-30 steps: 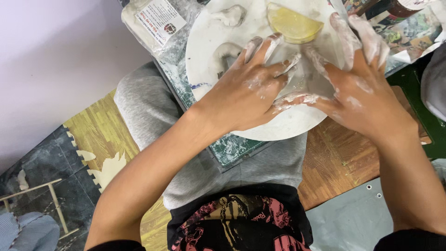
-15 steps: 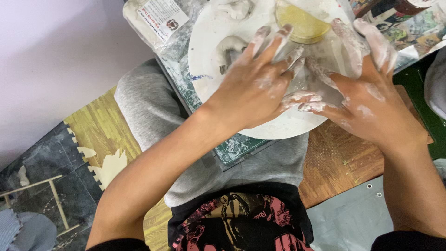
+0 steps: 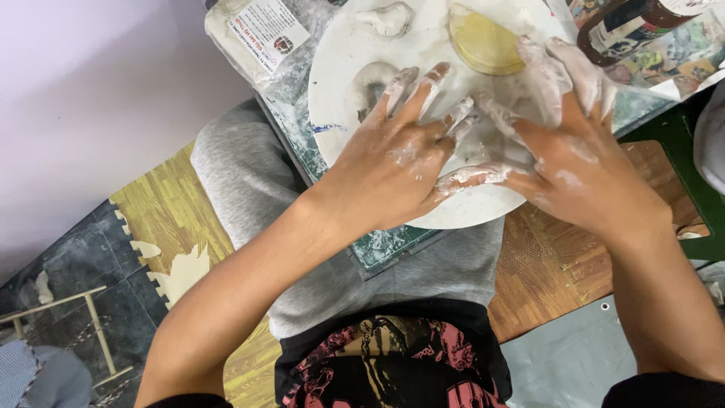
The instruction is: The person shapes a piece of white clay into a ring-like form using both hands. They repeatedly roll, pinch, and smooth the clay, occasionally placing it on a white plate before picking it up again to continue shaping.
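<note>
Left hand point(image 3: 393, 162) and right hand point(image 3: 563, 151), fingers spread, seemingly press white clay point(image 3: 495, 125) on round board point(image 3: 340, 68)

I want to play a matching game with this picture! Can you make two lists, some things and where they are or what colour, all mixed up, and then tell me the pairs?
Things:
1. yellow sponge
2. white round board
3. left hand
4. plastic bag of clay

Descriptions:
A. smeared with wet clay, fingers spread
B. lying at the top of the board
C. resting on the person's lap
D. left of the board, with a paper label

Pairs: 1-B, 2-C, 3-A, 4-D
</note>
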